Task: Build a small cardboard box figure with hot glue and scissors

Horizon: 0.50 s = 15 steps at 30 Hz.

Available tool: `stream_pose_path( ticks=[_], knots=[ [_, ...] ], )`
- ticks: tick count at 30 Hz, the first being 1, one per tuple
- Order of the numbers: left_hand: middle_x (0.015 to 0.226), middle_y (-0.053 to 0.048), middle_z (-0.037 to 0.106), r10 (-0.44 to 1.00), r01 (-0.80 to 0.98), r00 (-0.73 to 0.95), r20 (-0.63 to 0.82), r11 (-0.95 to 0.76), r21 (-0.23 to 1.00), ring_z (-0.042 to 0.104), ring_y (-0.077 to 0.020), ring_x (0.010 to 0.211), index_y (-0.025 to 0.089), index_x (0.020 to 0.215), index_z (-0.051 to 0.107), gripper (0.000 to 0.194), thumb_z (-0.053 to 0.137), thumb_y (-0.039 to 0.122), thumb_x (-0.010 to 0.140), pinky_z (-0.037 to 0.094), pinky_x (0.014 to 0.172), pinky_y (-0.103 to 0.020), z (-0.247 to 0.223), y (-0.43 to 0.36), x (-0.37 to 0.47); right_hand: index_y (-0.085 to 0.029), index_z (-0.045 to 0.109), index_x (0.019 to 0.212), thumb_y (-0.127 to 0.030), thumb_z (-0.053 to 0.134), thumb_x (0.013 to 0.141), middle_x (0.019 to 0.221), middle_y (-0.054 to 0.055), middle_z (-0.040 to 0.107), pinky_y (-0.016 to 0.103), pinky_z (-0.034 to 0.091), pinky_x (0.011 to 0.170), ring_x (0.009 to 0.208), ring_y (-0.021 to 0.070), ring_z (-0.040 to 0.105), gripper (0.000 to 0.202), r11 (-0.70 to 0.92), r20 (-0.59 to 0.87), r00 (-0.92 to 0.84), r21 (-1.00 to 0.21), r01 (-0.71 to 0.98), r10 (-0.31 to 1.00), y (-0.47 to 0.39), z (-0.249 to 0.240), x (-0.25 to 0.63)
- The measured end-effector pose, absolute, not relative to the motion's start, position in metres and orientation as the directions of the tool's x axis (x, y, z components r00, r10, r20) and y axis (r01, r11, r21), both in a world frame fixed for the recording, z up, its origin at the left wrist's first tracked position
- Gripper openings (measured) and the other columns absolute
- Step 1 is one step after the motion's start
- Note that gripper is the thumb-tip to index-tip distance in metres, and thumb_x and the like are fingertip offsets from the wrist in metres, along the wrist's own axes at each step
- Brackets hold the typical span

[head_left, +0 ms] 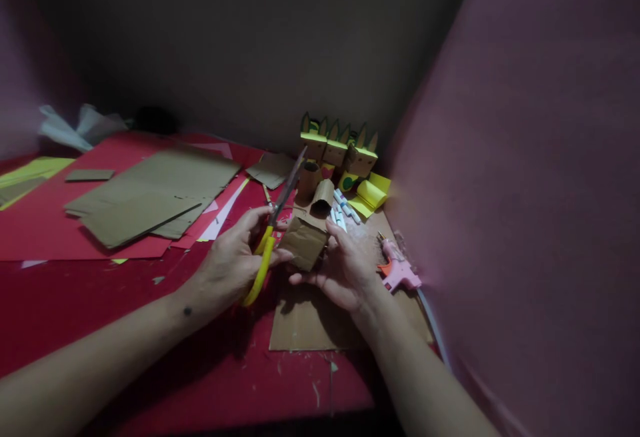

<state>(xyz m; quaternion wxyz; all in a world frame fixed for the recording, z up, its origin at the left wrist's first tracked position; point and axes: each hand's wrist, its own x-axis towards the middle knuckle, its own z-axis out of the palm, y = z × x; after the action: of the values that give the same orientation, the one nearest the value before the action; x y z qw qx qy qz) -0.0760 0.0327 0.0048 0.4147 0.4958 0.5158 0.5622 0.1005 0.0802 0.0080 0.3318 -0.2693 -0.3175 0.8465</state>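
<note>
Head view: forearms reach in from the lower corners. Left hand (243,258) — curled round yellow-handled scissors (269,242), blades angled up and away — meets the left edge of a cardboard piece (303,245). Right hand (345,270), half-closed, grips its right side — piece held over a cardboard sheet (315,334) on the red tabletop (200,364).

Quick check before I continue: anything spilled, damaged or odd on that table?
Pale scraps litter the red tabletop, looking untidy. A whitish patch on the cardboard base, left of the pink glue gun's nozzle, looks odd; I can't tell what it is. No clear damage.
</note>
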Motion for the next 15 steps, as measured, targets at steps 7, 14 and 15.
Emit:
stream_pose_path(
  ticks=[7, 14, 15],
  knots=[
    [0.112, -0.007, 0.076, 0.991, -0.08, -0.127, -0.032, 0.022, 0.997, 0.074, -0.0199, 0.085, 0.02, 0.116, 0.058, 0.072, 0.098, 0.029, 0.056, 0.06, 0.062, -0.021, 0.013, 0.036, -0.083, -0.021, 0.069, 0.116, -0.062, 0.06, 0.095, 0.099, 0.012, 0.076, 0.039, 0.064, 0.067, 0.089, 0.0266, 0.072, 0.047, -0.595, -0.284, -0.64, -0.729, -0.34, 0.714, 0.086, 0.004, 0.105],
    [0.112, -0.011, 0.076, 0.988, -0.166, -0.075, -0.135, 0.122, 0.979, 0.075, -0.0229, 0.089, 0.017, 0.115, 0.061, 0.074, 0.101, 0.029, 0.054, 0.061, 0.064, -0.023, 0.007, 0.037, -0.087, -0.021, 0.069, 0.11, -0.06, 0.057, 0.097, 0.087, 0.008, 0.072, 0.042, 0.062, 0.073, 0.087, 0.0254, 0.071, 0.043, -0.6, -0.334, -0.6, -0.734, -0.319, 0.727, 0.086, 0.005, 0.107],
    [0.105, -0.01, 0.076, 0.989, -0.152, -0.073, -0.131, 0.119, 0.981, 0.074, -0.0215, 0.084, 0.017, 0.113, 0.062, 0.071, 0.101, 0.029, 0.054, 0.059, 0.06, -0.021, 0.007, 0.037, -0.088, -0.021, 0.07, 0.11, -0.058, 0.056, 0.098, 0.088, 0.008, 0.072, 0.04, 0.062, 0.071, 0.085, 0.0244, 0.07, 0.042, -0.601, -0.337, -0.596, -0.731, -0.322, 0.729, 0.085, 0.006, 0.107]
  ],
)
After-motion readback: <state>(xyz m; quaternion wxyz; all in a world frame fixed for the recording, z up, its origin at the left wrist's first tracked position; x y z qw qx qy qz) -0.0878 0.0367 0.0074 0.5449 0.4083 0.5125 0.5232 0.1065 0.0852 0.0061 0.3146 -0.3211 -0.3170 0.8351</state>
